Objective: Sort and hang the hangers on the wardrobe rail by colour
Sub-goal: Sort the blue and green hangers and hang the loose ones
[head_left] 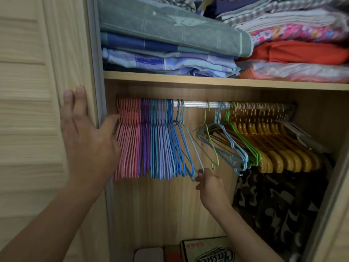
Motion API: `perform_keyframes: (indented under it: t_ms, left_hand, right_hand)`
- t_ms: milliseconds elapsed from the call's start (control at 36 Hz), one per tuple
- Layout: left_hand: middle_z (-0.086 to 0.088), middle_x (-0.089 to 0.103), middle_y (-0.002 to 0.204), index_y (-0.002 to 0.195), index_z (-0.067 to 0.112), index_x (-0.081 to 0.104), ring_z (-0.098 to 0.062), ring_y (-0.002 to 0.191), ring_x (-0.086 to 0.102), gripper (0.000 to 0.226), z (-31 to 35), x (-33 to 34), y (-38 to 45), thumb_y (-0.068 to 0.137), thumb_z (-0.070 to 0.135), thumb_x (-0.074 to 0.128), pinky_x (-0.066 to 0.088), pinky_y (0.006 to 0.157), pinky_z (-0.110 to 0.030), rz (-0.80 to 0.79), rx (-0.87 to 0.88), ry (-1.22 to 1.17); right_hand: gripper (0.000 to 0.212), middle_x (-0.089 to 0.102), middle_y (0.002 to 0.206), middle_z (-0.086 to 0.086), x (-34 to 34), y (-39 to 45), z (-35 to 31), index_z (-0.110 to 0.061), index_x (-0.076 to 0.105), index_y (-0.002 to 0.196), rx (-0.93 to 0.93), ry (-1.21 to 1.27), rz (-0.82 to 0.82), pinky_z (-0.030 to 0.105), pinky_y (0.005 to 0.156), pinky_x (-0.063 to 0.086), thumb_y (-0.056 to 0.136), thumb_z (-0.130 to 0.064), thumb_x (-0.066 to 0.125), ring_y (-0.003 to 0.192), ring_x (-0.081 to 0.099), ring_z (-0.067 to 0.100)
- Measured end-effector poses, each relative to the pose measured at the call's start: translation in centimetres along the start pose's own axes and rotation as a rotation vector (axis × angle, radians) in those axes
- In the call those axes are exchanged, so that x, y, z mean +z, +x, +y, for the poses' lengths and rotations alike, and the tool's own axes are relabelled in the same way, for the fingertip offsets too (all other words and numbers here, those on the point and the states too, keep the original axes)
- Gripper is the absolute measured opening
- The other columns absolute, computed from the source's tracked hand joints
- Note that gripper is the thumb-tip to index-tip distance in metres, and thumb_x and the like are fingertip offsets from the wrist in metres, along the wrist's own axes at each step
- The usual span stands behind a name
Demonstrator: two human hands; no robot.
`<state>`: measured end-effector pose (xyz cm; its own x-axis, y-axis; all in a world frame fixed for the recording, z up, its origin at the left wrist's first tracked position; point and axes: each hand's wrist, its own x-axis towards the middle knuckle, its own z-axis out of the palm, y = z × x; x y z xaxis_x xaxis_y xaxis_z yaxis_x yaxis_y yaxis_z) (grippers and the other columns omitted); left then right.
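A silver wardrobe rail point(196, 104) runs under the shelf. From its left end hang pink hangers point(128, 146), then purple hangers point(145, 140), then blue and lilac hangers point(166, 146). A pale blue hanger point(190, 140) hangs at the end of that blue group, and my right hand point(209, 186) pinches its lower corner. Right of a bare gap hang a light green hanger point(207, 137), more pale blue hangers point(232, 146), green hangers point(247, 144) and many yellow wooden hangers point(283, 148). My left hand point(86, 137) rests open on the wardrobe door edge point(90, 87), thumb beside the pink hangers.
A wooden shelf point(207, 81) above the rail carries stacked folded linens point(170, 44). A camouflage garment point(279, 205) hangs below the yellow hangers. Boxes point(207, 250) lie at the wardrobe bottom. The louvred door point(28, 110) stands at the left.
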<state>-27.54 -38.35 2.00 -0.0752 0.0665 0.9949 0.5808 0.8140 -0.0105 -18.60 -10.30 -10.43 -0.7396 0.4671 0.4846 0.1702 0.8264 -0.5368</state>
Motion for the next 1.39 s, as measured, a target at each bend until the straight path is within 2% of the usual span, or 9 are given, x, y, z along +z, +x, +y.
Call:
perform_keyframes:
  t_ms: [194, 333, 444, 639, 806, 944, 1083, 1222, 1389]
  left_hand:
    - [-0.040, 0.028, 0.155, 0.111, 0.004, 0.072, -0.060, 0.145, 0.023, 0.024, 0.2, 0.0, -0.4, 0.095, 0.000, 0.054, 0.022, 0.120, -0.063, 0.022, 0.020, -0.031]
    - [-0.040, 0.026, 0.156, 0.106, 0.002, 0.073, -0.057, 0.147, 0.022, 0.025, 0.2, 0.3, -1.8, 0.095, 0.001, 0.051, 0.021, 0.120, -0.066, -0.009, 0.025, -0.044]
    - [-0.041, 0.026, 0.156, 0.107, 0.002, 0.072, -0.058, 0.147, 0.023, 0.027, 0.2, 0.2, -1.9, 0.096, 0.002, 0.048, 0.020, 0.120, -0.065, -0.005, 0.023, -0.050]
    - [-0.039, 0.026, 0.157, 0.105, 0.002, 0.073, -0.056, 0.147, 0.023, 0.021, 0.3, 0.4, -1.8, 0.100, 0.005, 0.053, 0.020, 0.122, -0.064, 0.014, 0.005, -0.059]
    - [-0.039, 0.024, 0.157, 0.105, 0.002, 0.073, -0.055, 0.148, 0.019, 0.016, 0.1, 0.3, -1.9, 0.098, 0.007, 0.059, 0.020, 0.121, -0.065, -0.006, 0.014, -0.074]
    - [-0.038, 0.024, 0.158, 0.106, 0.003, 0.074, -0.053, 0.150, 0.018, 0.023, 0.1, 0.2, -2.0, 0.098, 0.004, 0.052, 0.019, 0.122, -0.063, -0.022, 0.012, -0.058]
    - [-0.038, 0.023, 0.158, 0.105, 0.003, 0.074, -0.054, 0.150, 0.018, 0.033, 0.2, 0.3, -1.9, 0.102, 0.010, 0.042, 0.018, 0.123, -0.062, -0.031, -0.006, -0.046]
    - [-0.039, 0.024, 0.157, 0.100, 0.002, 0.072, -0.055, 0.149, 0.020, 0.029, 0.1, 0.3, -1.9, 0.102, 0.010, 0.045, 0.020, 0.121, -0.064, -0.037, 0.004, -0.027]
    - [-0.042, 0.024, 0.155, 0.106, 0.004, 0.058, -0.061, 0.145, 0.023, 0.020, 0.8, -0.4, -2.6, 0.108, 0.021, 0.049, 0.023, 0.117, -0.069, -0.035, 0.011, -0.073]
  right_hand:
    - [0.010, 0.068, 0.079, -0.008, -1.8, -1.6, 0.6, -0.035, 0.048, 0.110, 0.020, 0.176, -0.026, 0.032, 0.063, 0.053, 0.105, -0.043, 0.045, 0.067, 0.068, 0.008]
    - [0.008, 0.060, 0.075, -0.005, -5.3, -1.6, 3.0, -0.015, 0.064, 0.090, -0.043, -0.082, 0.453, 0.020, 0.050, 0.035, 0.097, -0.017, 0.063, 0.061, 0.058, 0.012]
    - [0.010, 0.060, 0.091, 0.003, -8.8, 0.5, 4.3, -0.008, 0.063, 0.100, -0.031, -0.222, 0.601, 0.023, 0.051, 0.040, 0.095, -0.017, 0.065, 0.069, 0.053, 0.013]
    - [0.029, 0.054, 0.086, 0.002, -9.8, 3.3, 4.5, -0.013, 0.055, 0.099, -0.110, -0.507, 0.468, 0.024, 0.045, 0.033, 0.092, -0.040, 0.063, 0.060, 0.045, 0.014]
    - [0.016, 0.055, 0.076, 0.001, -10.0, 4.1, 4.0, -0.015, 0.059, 0.080, -0.051, -0.684, 0.361, 0.026, 0.042, 0.043, 0.089, -0.017, 0.072, 0.052, 0.051, 0.014]
    - [0.031, 0.047, 0.065, 0.000, -11.2, 4.5, 3.3, -0.015, 0.054, 0.060, -0.115, -0.757, 0.306, 0.017, 0.040, 0.017, 0.082, -0.009, 0.074, 0.041, 0.036, 0.012]
    - [0.040, 0.046, 0.053, -0.004, -12.4, 7.3, 0.9, -0.017, 0.050, 0.055, -0.096, -0.718, 0.358, 0.017, 0.038, 0.018, 0.089, -0.005, 0.068, 0.037, 0.038, 0.010]
    - [0.025, 0.057, 0.059, 0.000, -12.7, 9.9, -1.4, -0.013, 0.064, 0.067, -0.047, -0.716, 0.293, 0.025, 0.047, 0.038, 0.090, -0.003, 0.060, 0.050, 0.053, 0.019]
    - [0.033, 0.056, 0.058, 0.000, -12.0, 7.2, -0.6, -0.014, 0.058, 0.062, -0.002, -0.566, 0.333, 0.030, 0.046, 0.051, 0.095, -0.010, 0.059, 0.049, 0.058, 0.021]
